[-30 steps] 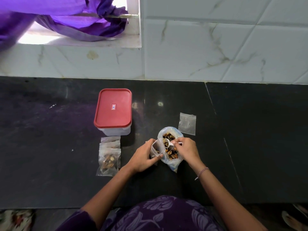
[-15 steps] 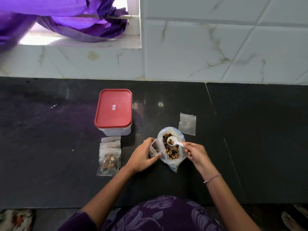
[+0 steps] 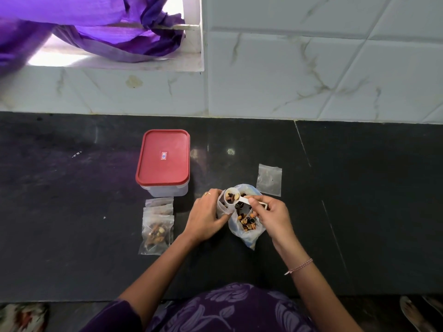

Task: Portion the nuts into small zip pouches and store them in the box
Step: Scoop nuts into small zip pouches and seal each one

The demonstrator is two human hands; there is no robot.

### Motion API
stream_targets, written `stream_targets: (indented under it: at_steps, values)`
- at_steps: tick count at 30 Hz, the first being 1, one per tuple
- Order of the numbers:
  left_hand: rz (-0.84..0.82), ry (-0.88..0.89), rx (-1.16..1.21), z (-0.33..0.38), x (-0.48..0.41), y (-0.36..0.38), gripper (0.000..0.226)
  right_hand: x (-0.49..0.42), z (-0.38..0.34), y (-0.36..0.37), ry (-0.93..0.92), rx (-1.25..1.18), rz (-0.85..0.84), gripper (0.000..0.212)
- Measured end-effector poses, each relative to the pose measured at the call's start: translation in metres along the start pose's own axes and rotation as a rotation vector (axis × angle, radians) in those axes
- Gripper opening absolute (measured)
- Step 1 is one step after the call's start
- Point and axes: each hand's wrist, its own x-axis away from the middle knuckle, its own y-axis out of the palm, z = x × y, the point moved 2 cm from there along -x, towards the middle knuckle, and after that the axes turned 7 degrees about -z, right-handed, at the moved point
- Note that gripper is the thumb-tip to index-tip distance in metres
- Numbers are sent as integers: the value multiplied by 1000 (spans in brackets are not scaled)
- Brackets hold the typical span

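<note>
1. Countertop (image 3: 72, 212) of dark polished stone fills the middle of the view, meeting a pale marbled tile wall (image 3: 287, 75) at its far edge; wide bare room lies left and right of the work.
2. Purple cloth (image 3: 107, 27) hangs in a window recess at far left.
3. Box (image 3: 163, 161) with its red lid shut sits left of centre, long axis running near to far.
4. Open nut bag (image 3: 244, 224) stands between the hands, mouth facing up.
5. Filled pouches (image 3: 157, 226) lie overlapped in a near-far row just near of the box.
6. Empty pouch (image 3: 269, 179) lies flat, right of the bag and beyond it.
7. Left hand (image 3: 206, 218) grips a small pouch (image 3: 222, 207) open beside the bag.
8. Right hand (image 3: 271, 218) pinches the white scoop (image 3: 232, 196) by its handle; handle points right, loaded bowl is over the held pouch.
</note>
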Motion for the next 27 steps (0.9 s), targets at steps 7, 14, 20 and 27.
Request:
stream_targets:
  at_steps: [7,14,20,27]
  values:
    - [72,-1,131,8,-3,-1,41,19,0,21,-865,900,75,25]
    - [98,2,111,8,-4,-3,43,21,-3,14,-796,795,122,24]
    - [101,19,96,10,-5,-5,43,19,-7,10,-714,569,124,19]
    - [72,4,88,4,-1,-6,43,16,3,-18,-448,353,211,14]
